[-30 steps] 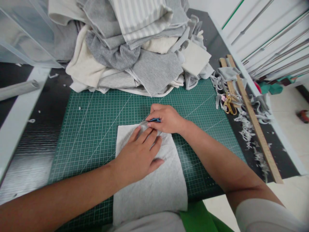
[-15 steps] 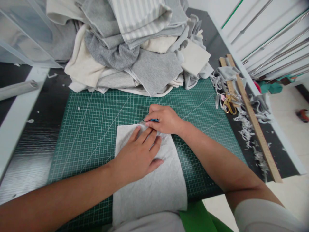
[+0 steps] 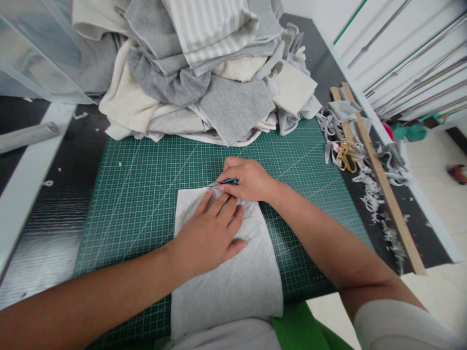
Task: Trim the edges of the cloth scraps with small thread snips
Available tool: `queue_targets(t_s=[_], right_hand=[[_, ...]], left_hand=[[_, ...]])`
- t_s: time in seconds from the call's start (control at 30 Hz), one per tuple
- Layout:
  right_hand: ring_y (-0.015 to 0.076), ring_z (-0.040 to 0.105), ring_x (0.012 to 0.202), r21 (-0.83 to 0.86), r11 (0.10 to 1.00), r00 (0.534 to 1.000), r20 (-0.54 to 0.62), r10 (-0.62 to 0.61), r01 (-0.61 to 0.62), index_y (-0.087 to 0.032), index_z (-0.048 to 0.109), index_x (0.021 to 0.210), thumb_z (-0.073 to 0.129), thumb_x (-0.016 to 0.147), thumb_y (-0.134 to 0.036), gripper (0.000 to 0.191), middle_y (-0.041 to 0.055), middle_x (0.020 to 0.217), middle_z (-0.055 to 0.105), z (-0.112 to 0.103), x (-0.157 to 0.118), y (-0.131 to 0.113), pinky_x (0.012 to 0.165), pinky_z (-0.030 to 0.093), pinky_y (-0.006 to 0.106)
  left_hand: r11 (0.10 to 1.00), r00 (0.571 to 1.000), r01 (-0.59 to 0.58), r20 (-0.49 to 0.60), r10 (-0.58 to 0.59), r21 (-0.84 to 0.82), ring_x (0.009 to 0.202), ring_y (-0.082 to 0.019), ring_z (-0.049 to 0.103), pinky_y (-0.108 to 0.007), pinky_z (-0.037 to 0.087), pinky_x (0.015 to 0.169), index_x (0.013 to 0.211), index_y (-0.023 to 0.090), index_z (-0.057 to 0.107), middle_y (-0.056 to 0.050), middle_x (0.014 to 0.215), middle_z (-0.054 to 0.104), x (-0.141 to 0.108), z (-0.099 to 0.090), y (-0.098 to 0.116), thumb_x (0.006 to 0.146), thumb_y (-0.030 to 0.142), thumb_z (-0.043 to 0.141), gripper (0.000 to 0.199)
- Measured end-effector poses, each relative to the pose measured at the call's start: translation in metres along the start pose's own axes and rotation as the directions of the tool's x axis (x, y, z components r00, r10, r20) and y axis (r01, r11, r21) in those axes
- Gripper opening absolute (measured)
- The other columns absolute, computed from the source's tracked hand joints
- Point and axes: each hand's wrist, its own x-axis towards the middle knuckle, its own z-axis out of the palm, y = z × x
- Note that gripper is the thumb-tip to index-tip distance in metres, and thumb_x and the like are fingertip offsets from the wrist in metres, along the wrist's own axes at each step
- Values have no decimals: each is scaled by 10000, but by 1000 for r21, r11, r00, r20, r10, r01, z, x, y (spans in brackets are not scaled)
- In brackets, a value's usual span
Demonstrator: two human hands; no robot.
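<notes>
A light grey fabric piece [image 3: 233, 296] lies on the green gridded cutting mat [image 3: 153, 170], its near end reaching the mat's front edge. Flat on its upper part rests my left hand [image 3: 209, 236], fingers spread and holding nothing. My right hand [image 3: 248, 180] is closed around small blue-handled snips [image 3: 229, 181] at the fabric's far edge. The thin metal blades point left, along that edge, just beyond my left fingertips. Part of the snips is hidden by my right fingers.
Behind the mat rises a big heap of grey, cream and striped fabric [image 3: 237, 107]. At the right lie wooden rulers [image 3: 390, 194], gold-handled scissors [image 3: 345, 159] and fabric scraps [image 3: 368, 194]. A grey roll [image 3: 29, 137] is at the left.
The snips show slightly more of their blue handle, and my right fingers have shifted a little. My left hand and the fabric stay in place.
</notes>
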Motion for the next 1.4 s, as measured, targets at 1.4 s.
queue_targets(t_s=[1.4], right_hand=[[139, 573, 760, 58, 998, 999, -21, -36, 38, -181, 767, 903, 694, 819, -253, 132, 14, 835, 609, 0, 2, 2, 677, 410, 265]], left_hand=[[1000, 1000, 0, 10, 0, 14, 1390, -400, 371, -626, 293, 1144, 1381, 123, 506, -209, 1452, 462, 0, 0, 0, 961, 551, 462, 601]])
